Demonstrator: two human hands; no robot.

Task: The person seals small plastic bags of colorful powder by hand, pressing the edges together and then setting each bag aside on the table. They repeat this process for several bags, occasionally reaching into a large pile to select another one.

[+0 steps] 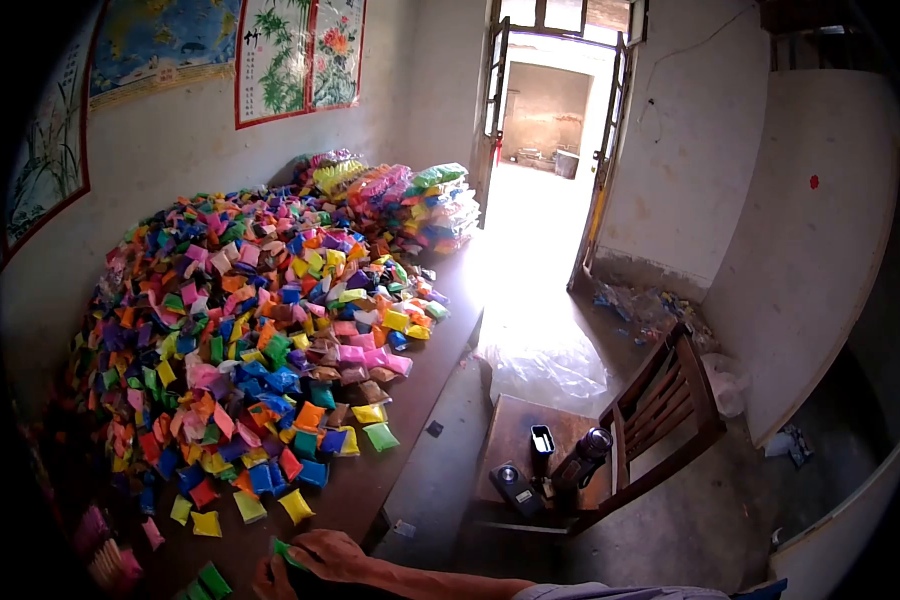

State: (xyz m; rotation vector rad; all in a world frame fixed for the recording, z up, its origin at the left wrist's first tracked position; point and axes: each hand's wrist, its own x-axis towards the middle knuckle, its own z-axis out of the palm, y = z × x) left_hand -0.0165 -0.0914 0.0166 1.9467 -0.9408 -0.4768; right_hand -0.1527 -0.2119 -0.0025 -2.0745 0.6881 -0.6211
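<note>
A heap of packets [260, 330] lies on the table [370, 485], chair [620, 440] to its right.

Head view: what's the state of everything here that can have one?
Double door: open.
Colourful packets: heaped loose on the table.
Wooden chair: upright, small items on seat.
Green packet: partly covered by the right hand.
Right hand: knuckles up, grip hidden.
Left hand: mostly hidden.
</note>
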